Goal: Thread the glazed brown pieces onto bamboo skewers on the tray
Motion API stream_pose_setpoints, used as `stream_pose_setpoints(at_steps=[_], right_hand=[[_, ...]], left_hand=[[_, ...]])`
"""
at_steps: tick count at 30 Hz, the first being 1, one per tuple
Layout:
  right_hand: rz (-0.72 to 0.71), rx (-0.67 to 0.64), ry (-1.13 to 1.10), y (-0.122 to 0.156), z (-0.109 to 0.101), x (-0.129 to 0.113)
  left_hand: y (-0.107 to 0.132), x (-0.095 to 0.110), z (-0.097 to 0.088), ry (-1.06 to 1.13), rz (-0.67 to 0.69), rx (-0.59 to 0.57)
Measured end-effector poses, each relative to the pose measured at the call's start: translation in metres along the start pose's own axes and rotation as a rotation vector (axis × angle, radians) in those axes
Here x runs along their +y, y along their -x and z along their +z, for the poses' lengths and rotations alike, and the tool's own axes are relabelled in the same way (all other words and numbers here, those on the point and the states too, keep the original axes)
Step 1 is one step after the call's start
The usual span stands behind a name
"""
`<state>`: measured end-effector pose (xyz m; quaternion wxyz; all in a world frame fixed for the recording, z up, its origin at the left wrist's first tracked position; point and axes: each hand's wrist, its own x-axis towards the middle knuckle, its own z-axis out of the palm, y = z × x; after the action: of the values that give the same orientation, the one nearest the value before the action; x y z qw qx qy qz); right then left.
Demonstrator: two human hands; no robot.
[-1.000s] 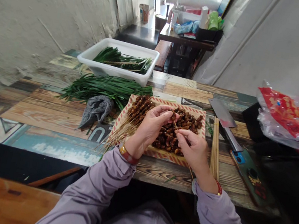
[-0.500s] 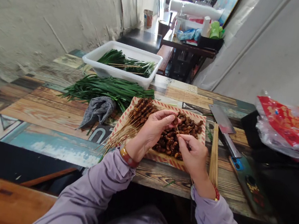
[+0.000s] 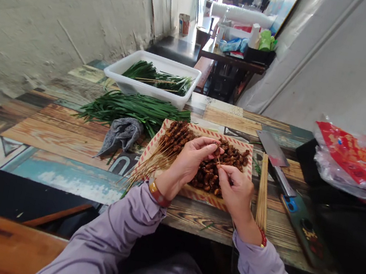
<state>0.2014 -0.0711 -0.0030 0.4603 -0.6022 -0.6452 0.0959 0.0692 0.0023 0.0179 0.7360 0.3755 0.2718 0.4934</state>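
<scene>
Your left hand [image 3: 187, 161] pinches brown piece [image 3: 215, 150]; right hand [image 3: 235, 189] grips skewer [image 3: 218, 160], tip at piece. Filled skewers [image 3: 174, 138] piled left of left hand. Left to do, likely: loose pieces [image 3: 232, 157] beyond, bare sticks [image 3: 262, 193] right of right hand.

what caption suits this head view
Left hand and right hand thread a brown piece onto a skewer above the tray.

I count one patterned tray [image 3: 194, 192], one white tub [image 3: 148, 93], one cleaver [image 3: 271, 148], one grey cloth [image 3: 120, 131], one phone [image 3: 300, 221], one red-printed bag [image 3: 352, 157], one bundle of bare skewers [image 3: 263, 189].
</scene>
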Motion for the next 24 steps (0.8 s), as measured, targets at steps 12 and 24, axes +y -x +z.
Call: stream_pose_setpoints(at_steps=[12, 24], right_hand=[[-0.005, -0.002, -0.01, -0.0018, 0.0018, 0.0011], [-0.016, -0.01, -0.017, -0.0042, 0.0006, 0.0015]], left_hand=[[0.0005, 0.0006, 0.0007, -0.014, -0.003, 0.012], [0.0005, 0.0011, -0.0011, -0.041, -0.03, 0.012]])
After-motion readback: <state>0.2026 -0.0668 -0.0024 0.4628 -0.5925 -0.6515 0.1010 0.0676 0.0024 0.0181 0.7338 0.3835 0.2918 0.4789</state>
